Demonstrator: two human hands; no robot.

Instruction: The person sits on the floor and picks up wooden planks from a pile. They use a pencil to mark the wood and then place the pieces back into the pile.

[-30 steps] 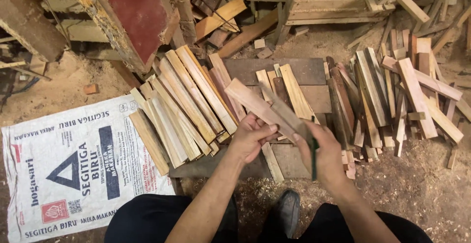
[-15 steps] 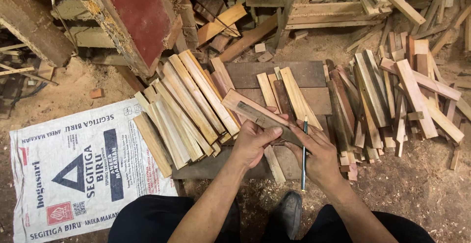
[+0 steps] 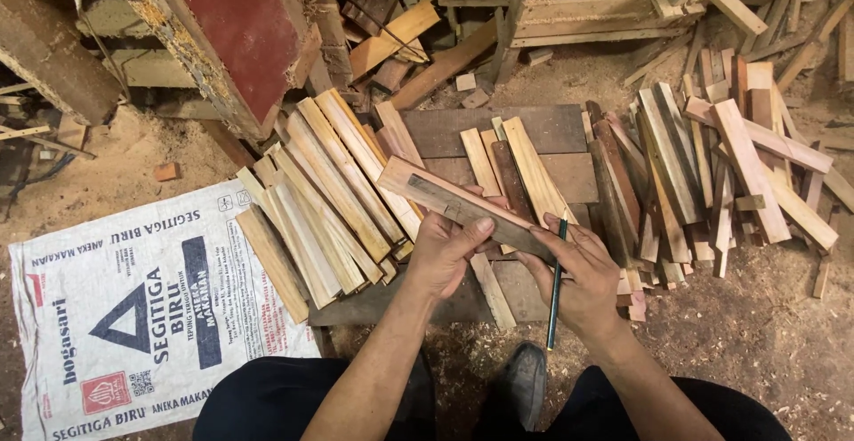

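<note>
Wooden slat [image 3: 449, 202], long, flat and pale brown, lies slantwise across both hands, above a dark plank [image 3: 511, 129] that lies flat on the sawdust floor [image 3: 756, 334]. No bin or box shows; the one container is a white woven sack [image 3: 133, 307] lying flat and slack on the floor, well to the left of the hands, printed in dark blue with a triangle mark and a small red patch near its lower edge. What it holds cannot be told.

Just left of the hands a fanned row of pale slats [image 3: 320, 201] leans side by side, its near ends just beside the left wrist. To the right, a looser heap of darker sticks [image 3: 703, 165] spreads out near the right hand. Beyond the hands stands a big red-faced slab [image 3: 222, 23] with rough edges, amid stacked offcuts. Open floor lies to the right and below the heap, strewn with shavings.

Left hand [image 3: 449, 250] is closed on the slat, thumb pressed on its upper face. Right hand [image 3: 578, 272] props the slat's lower end with its fingertips while a dark green pencil [image 3: 556, 285] lies gripped along its fingers, tip toward the slat. A black shoe [image 3: 523, 383] sits below, between the dark-trousered knees.
</note>
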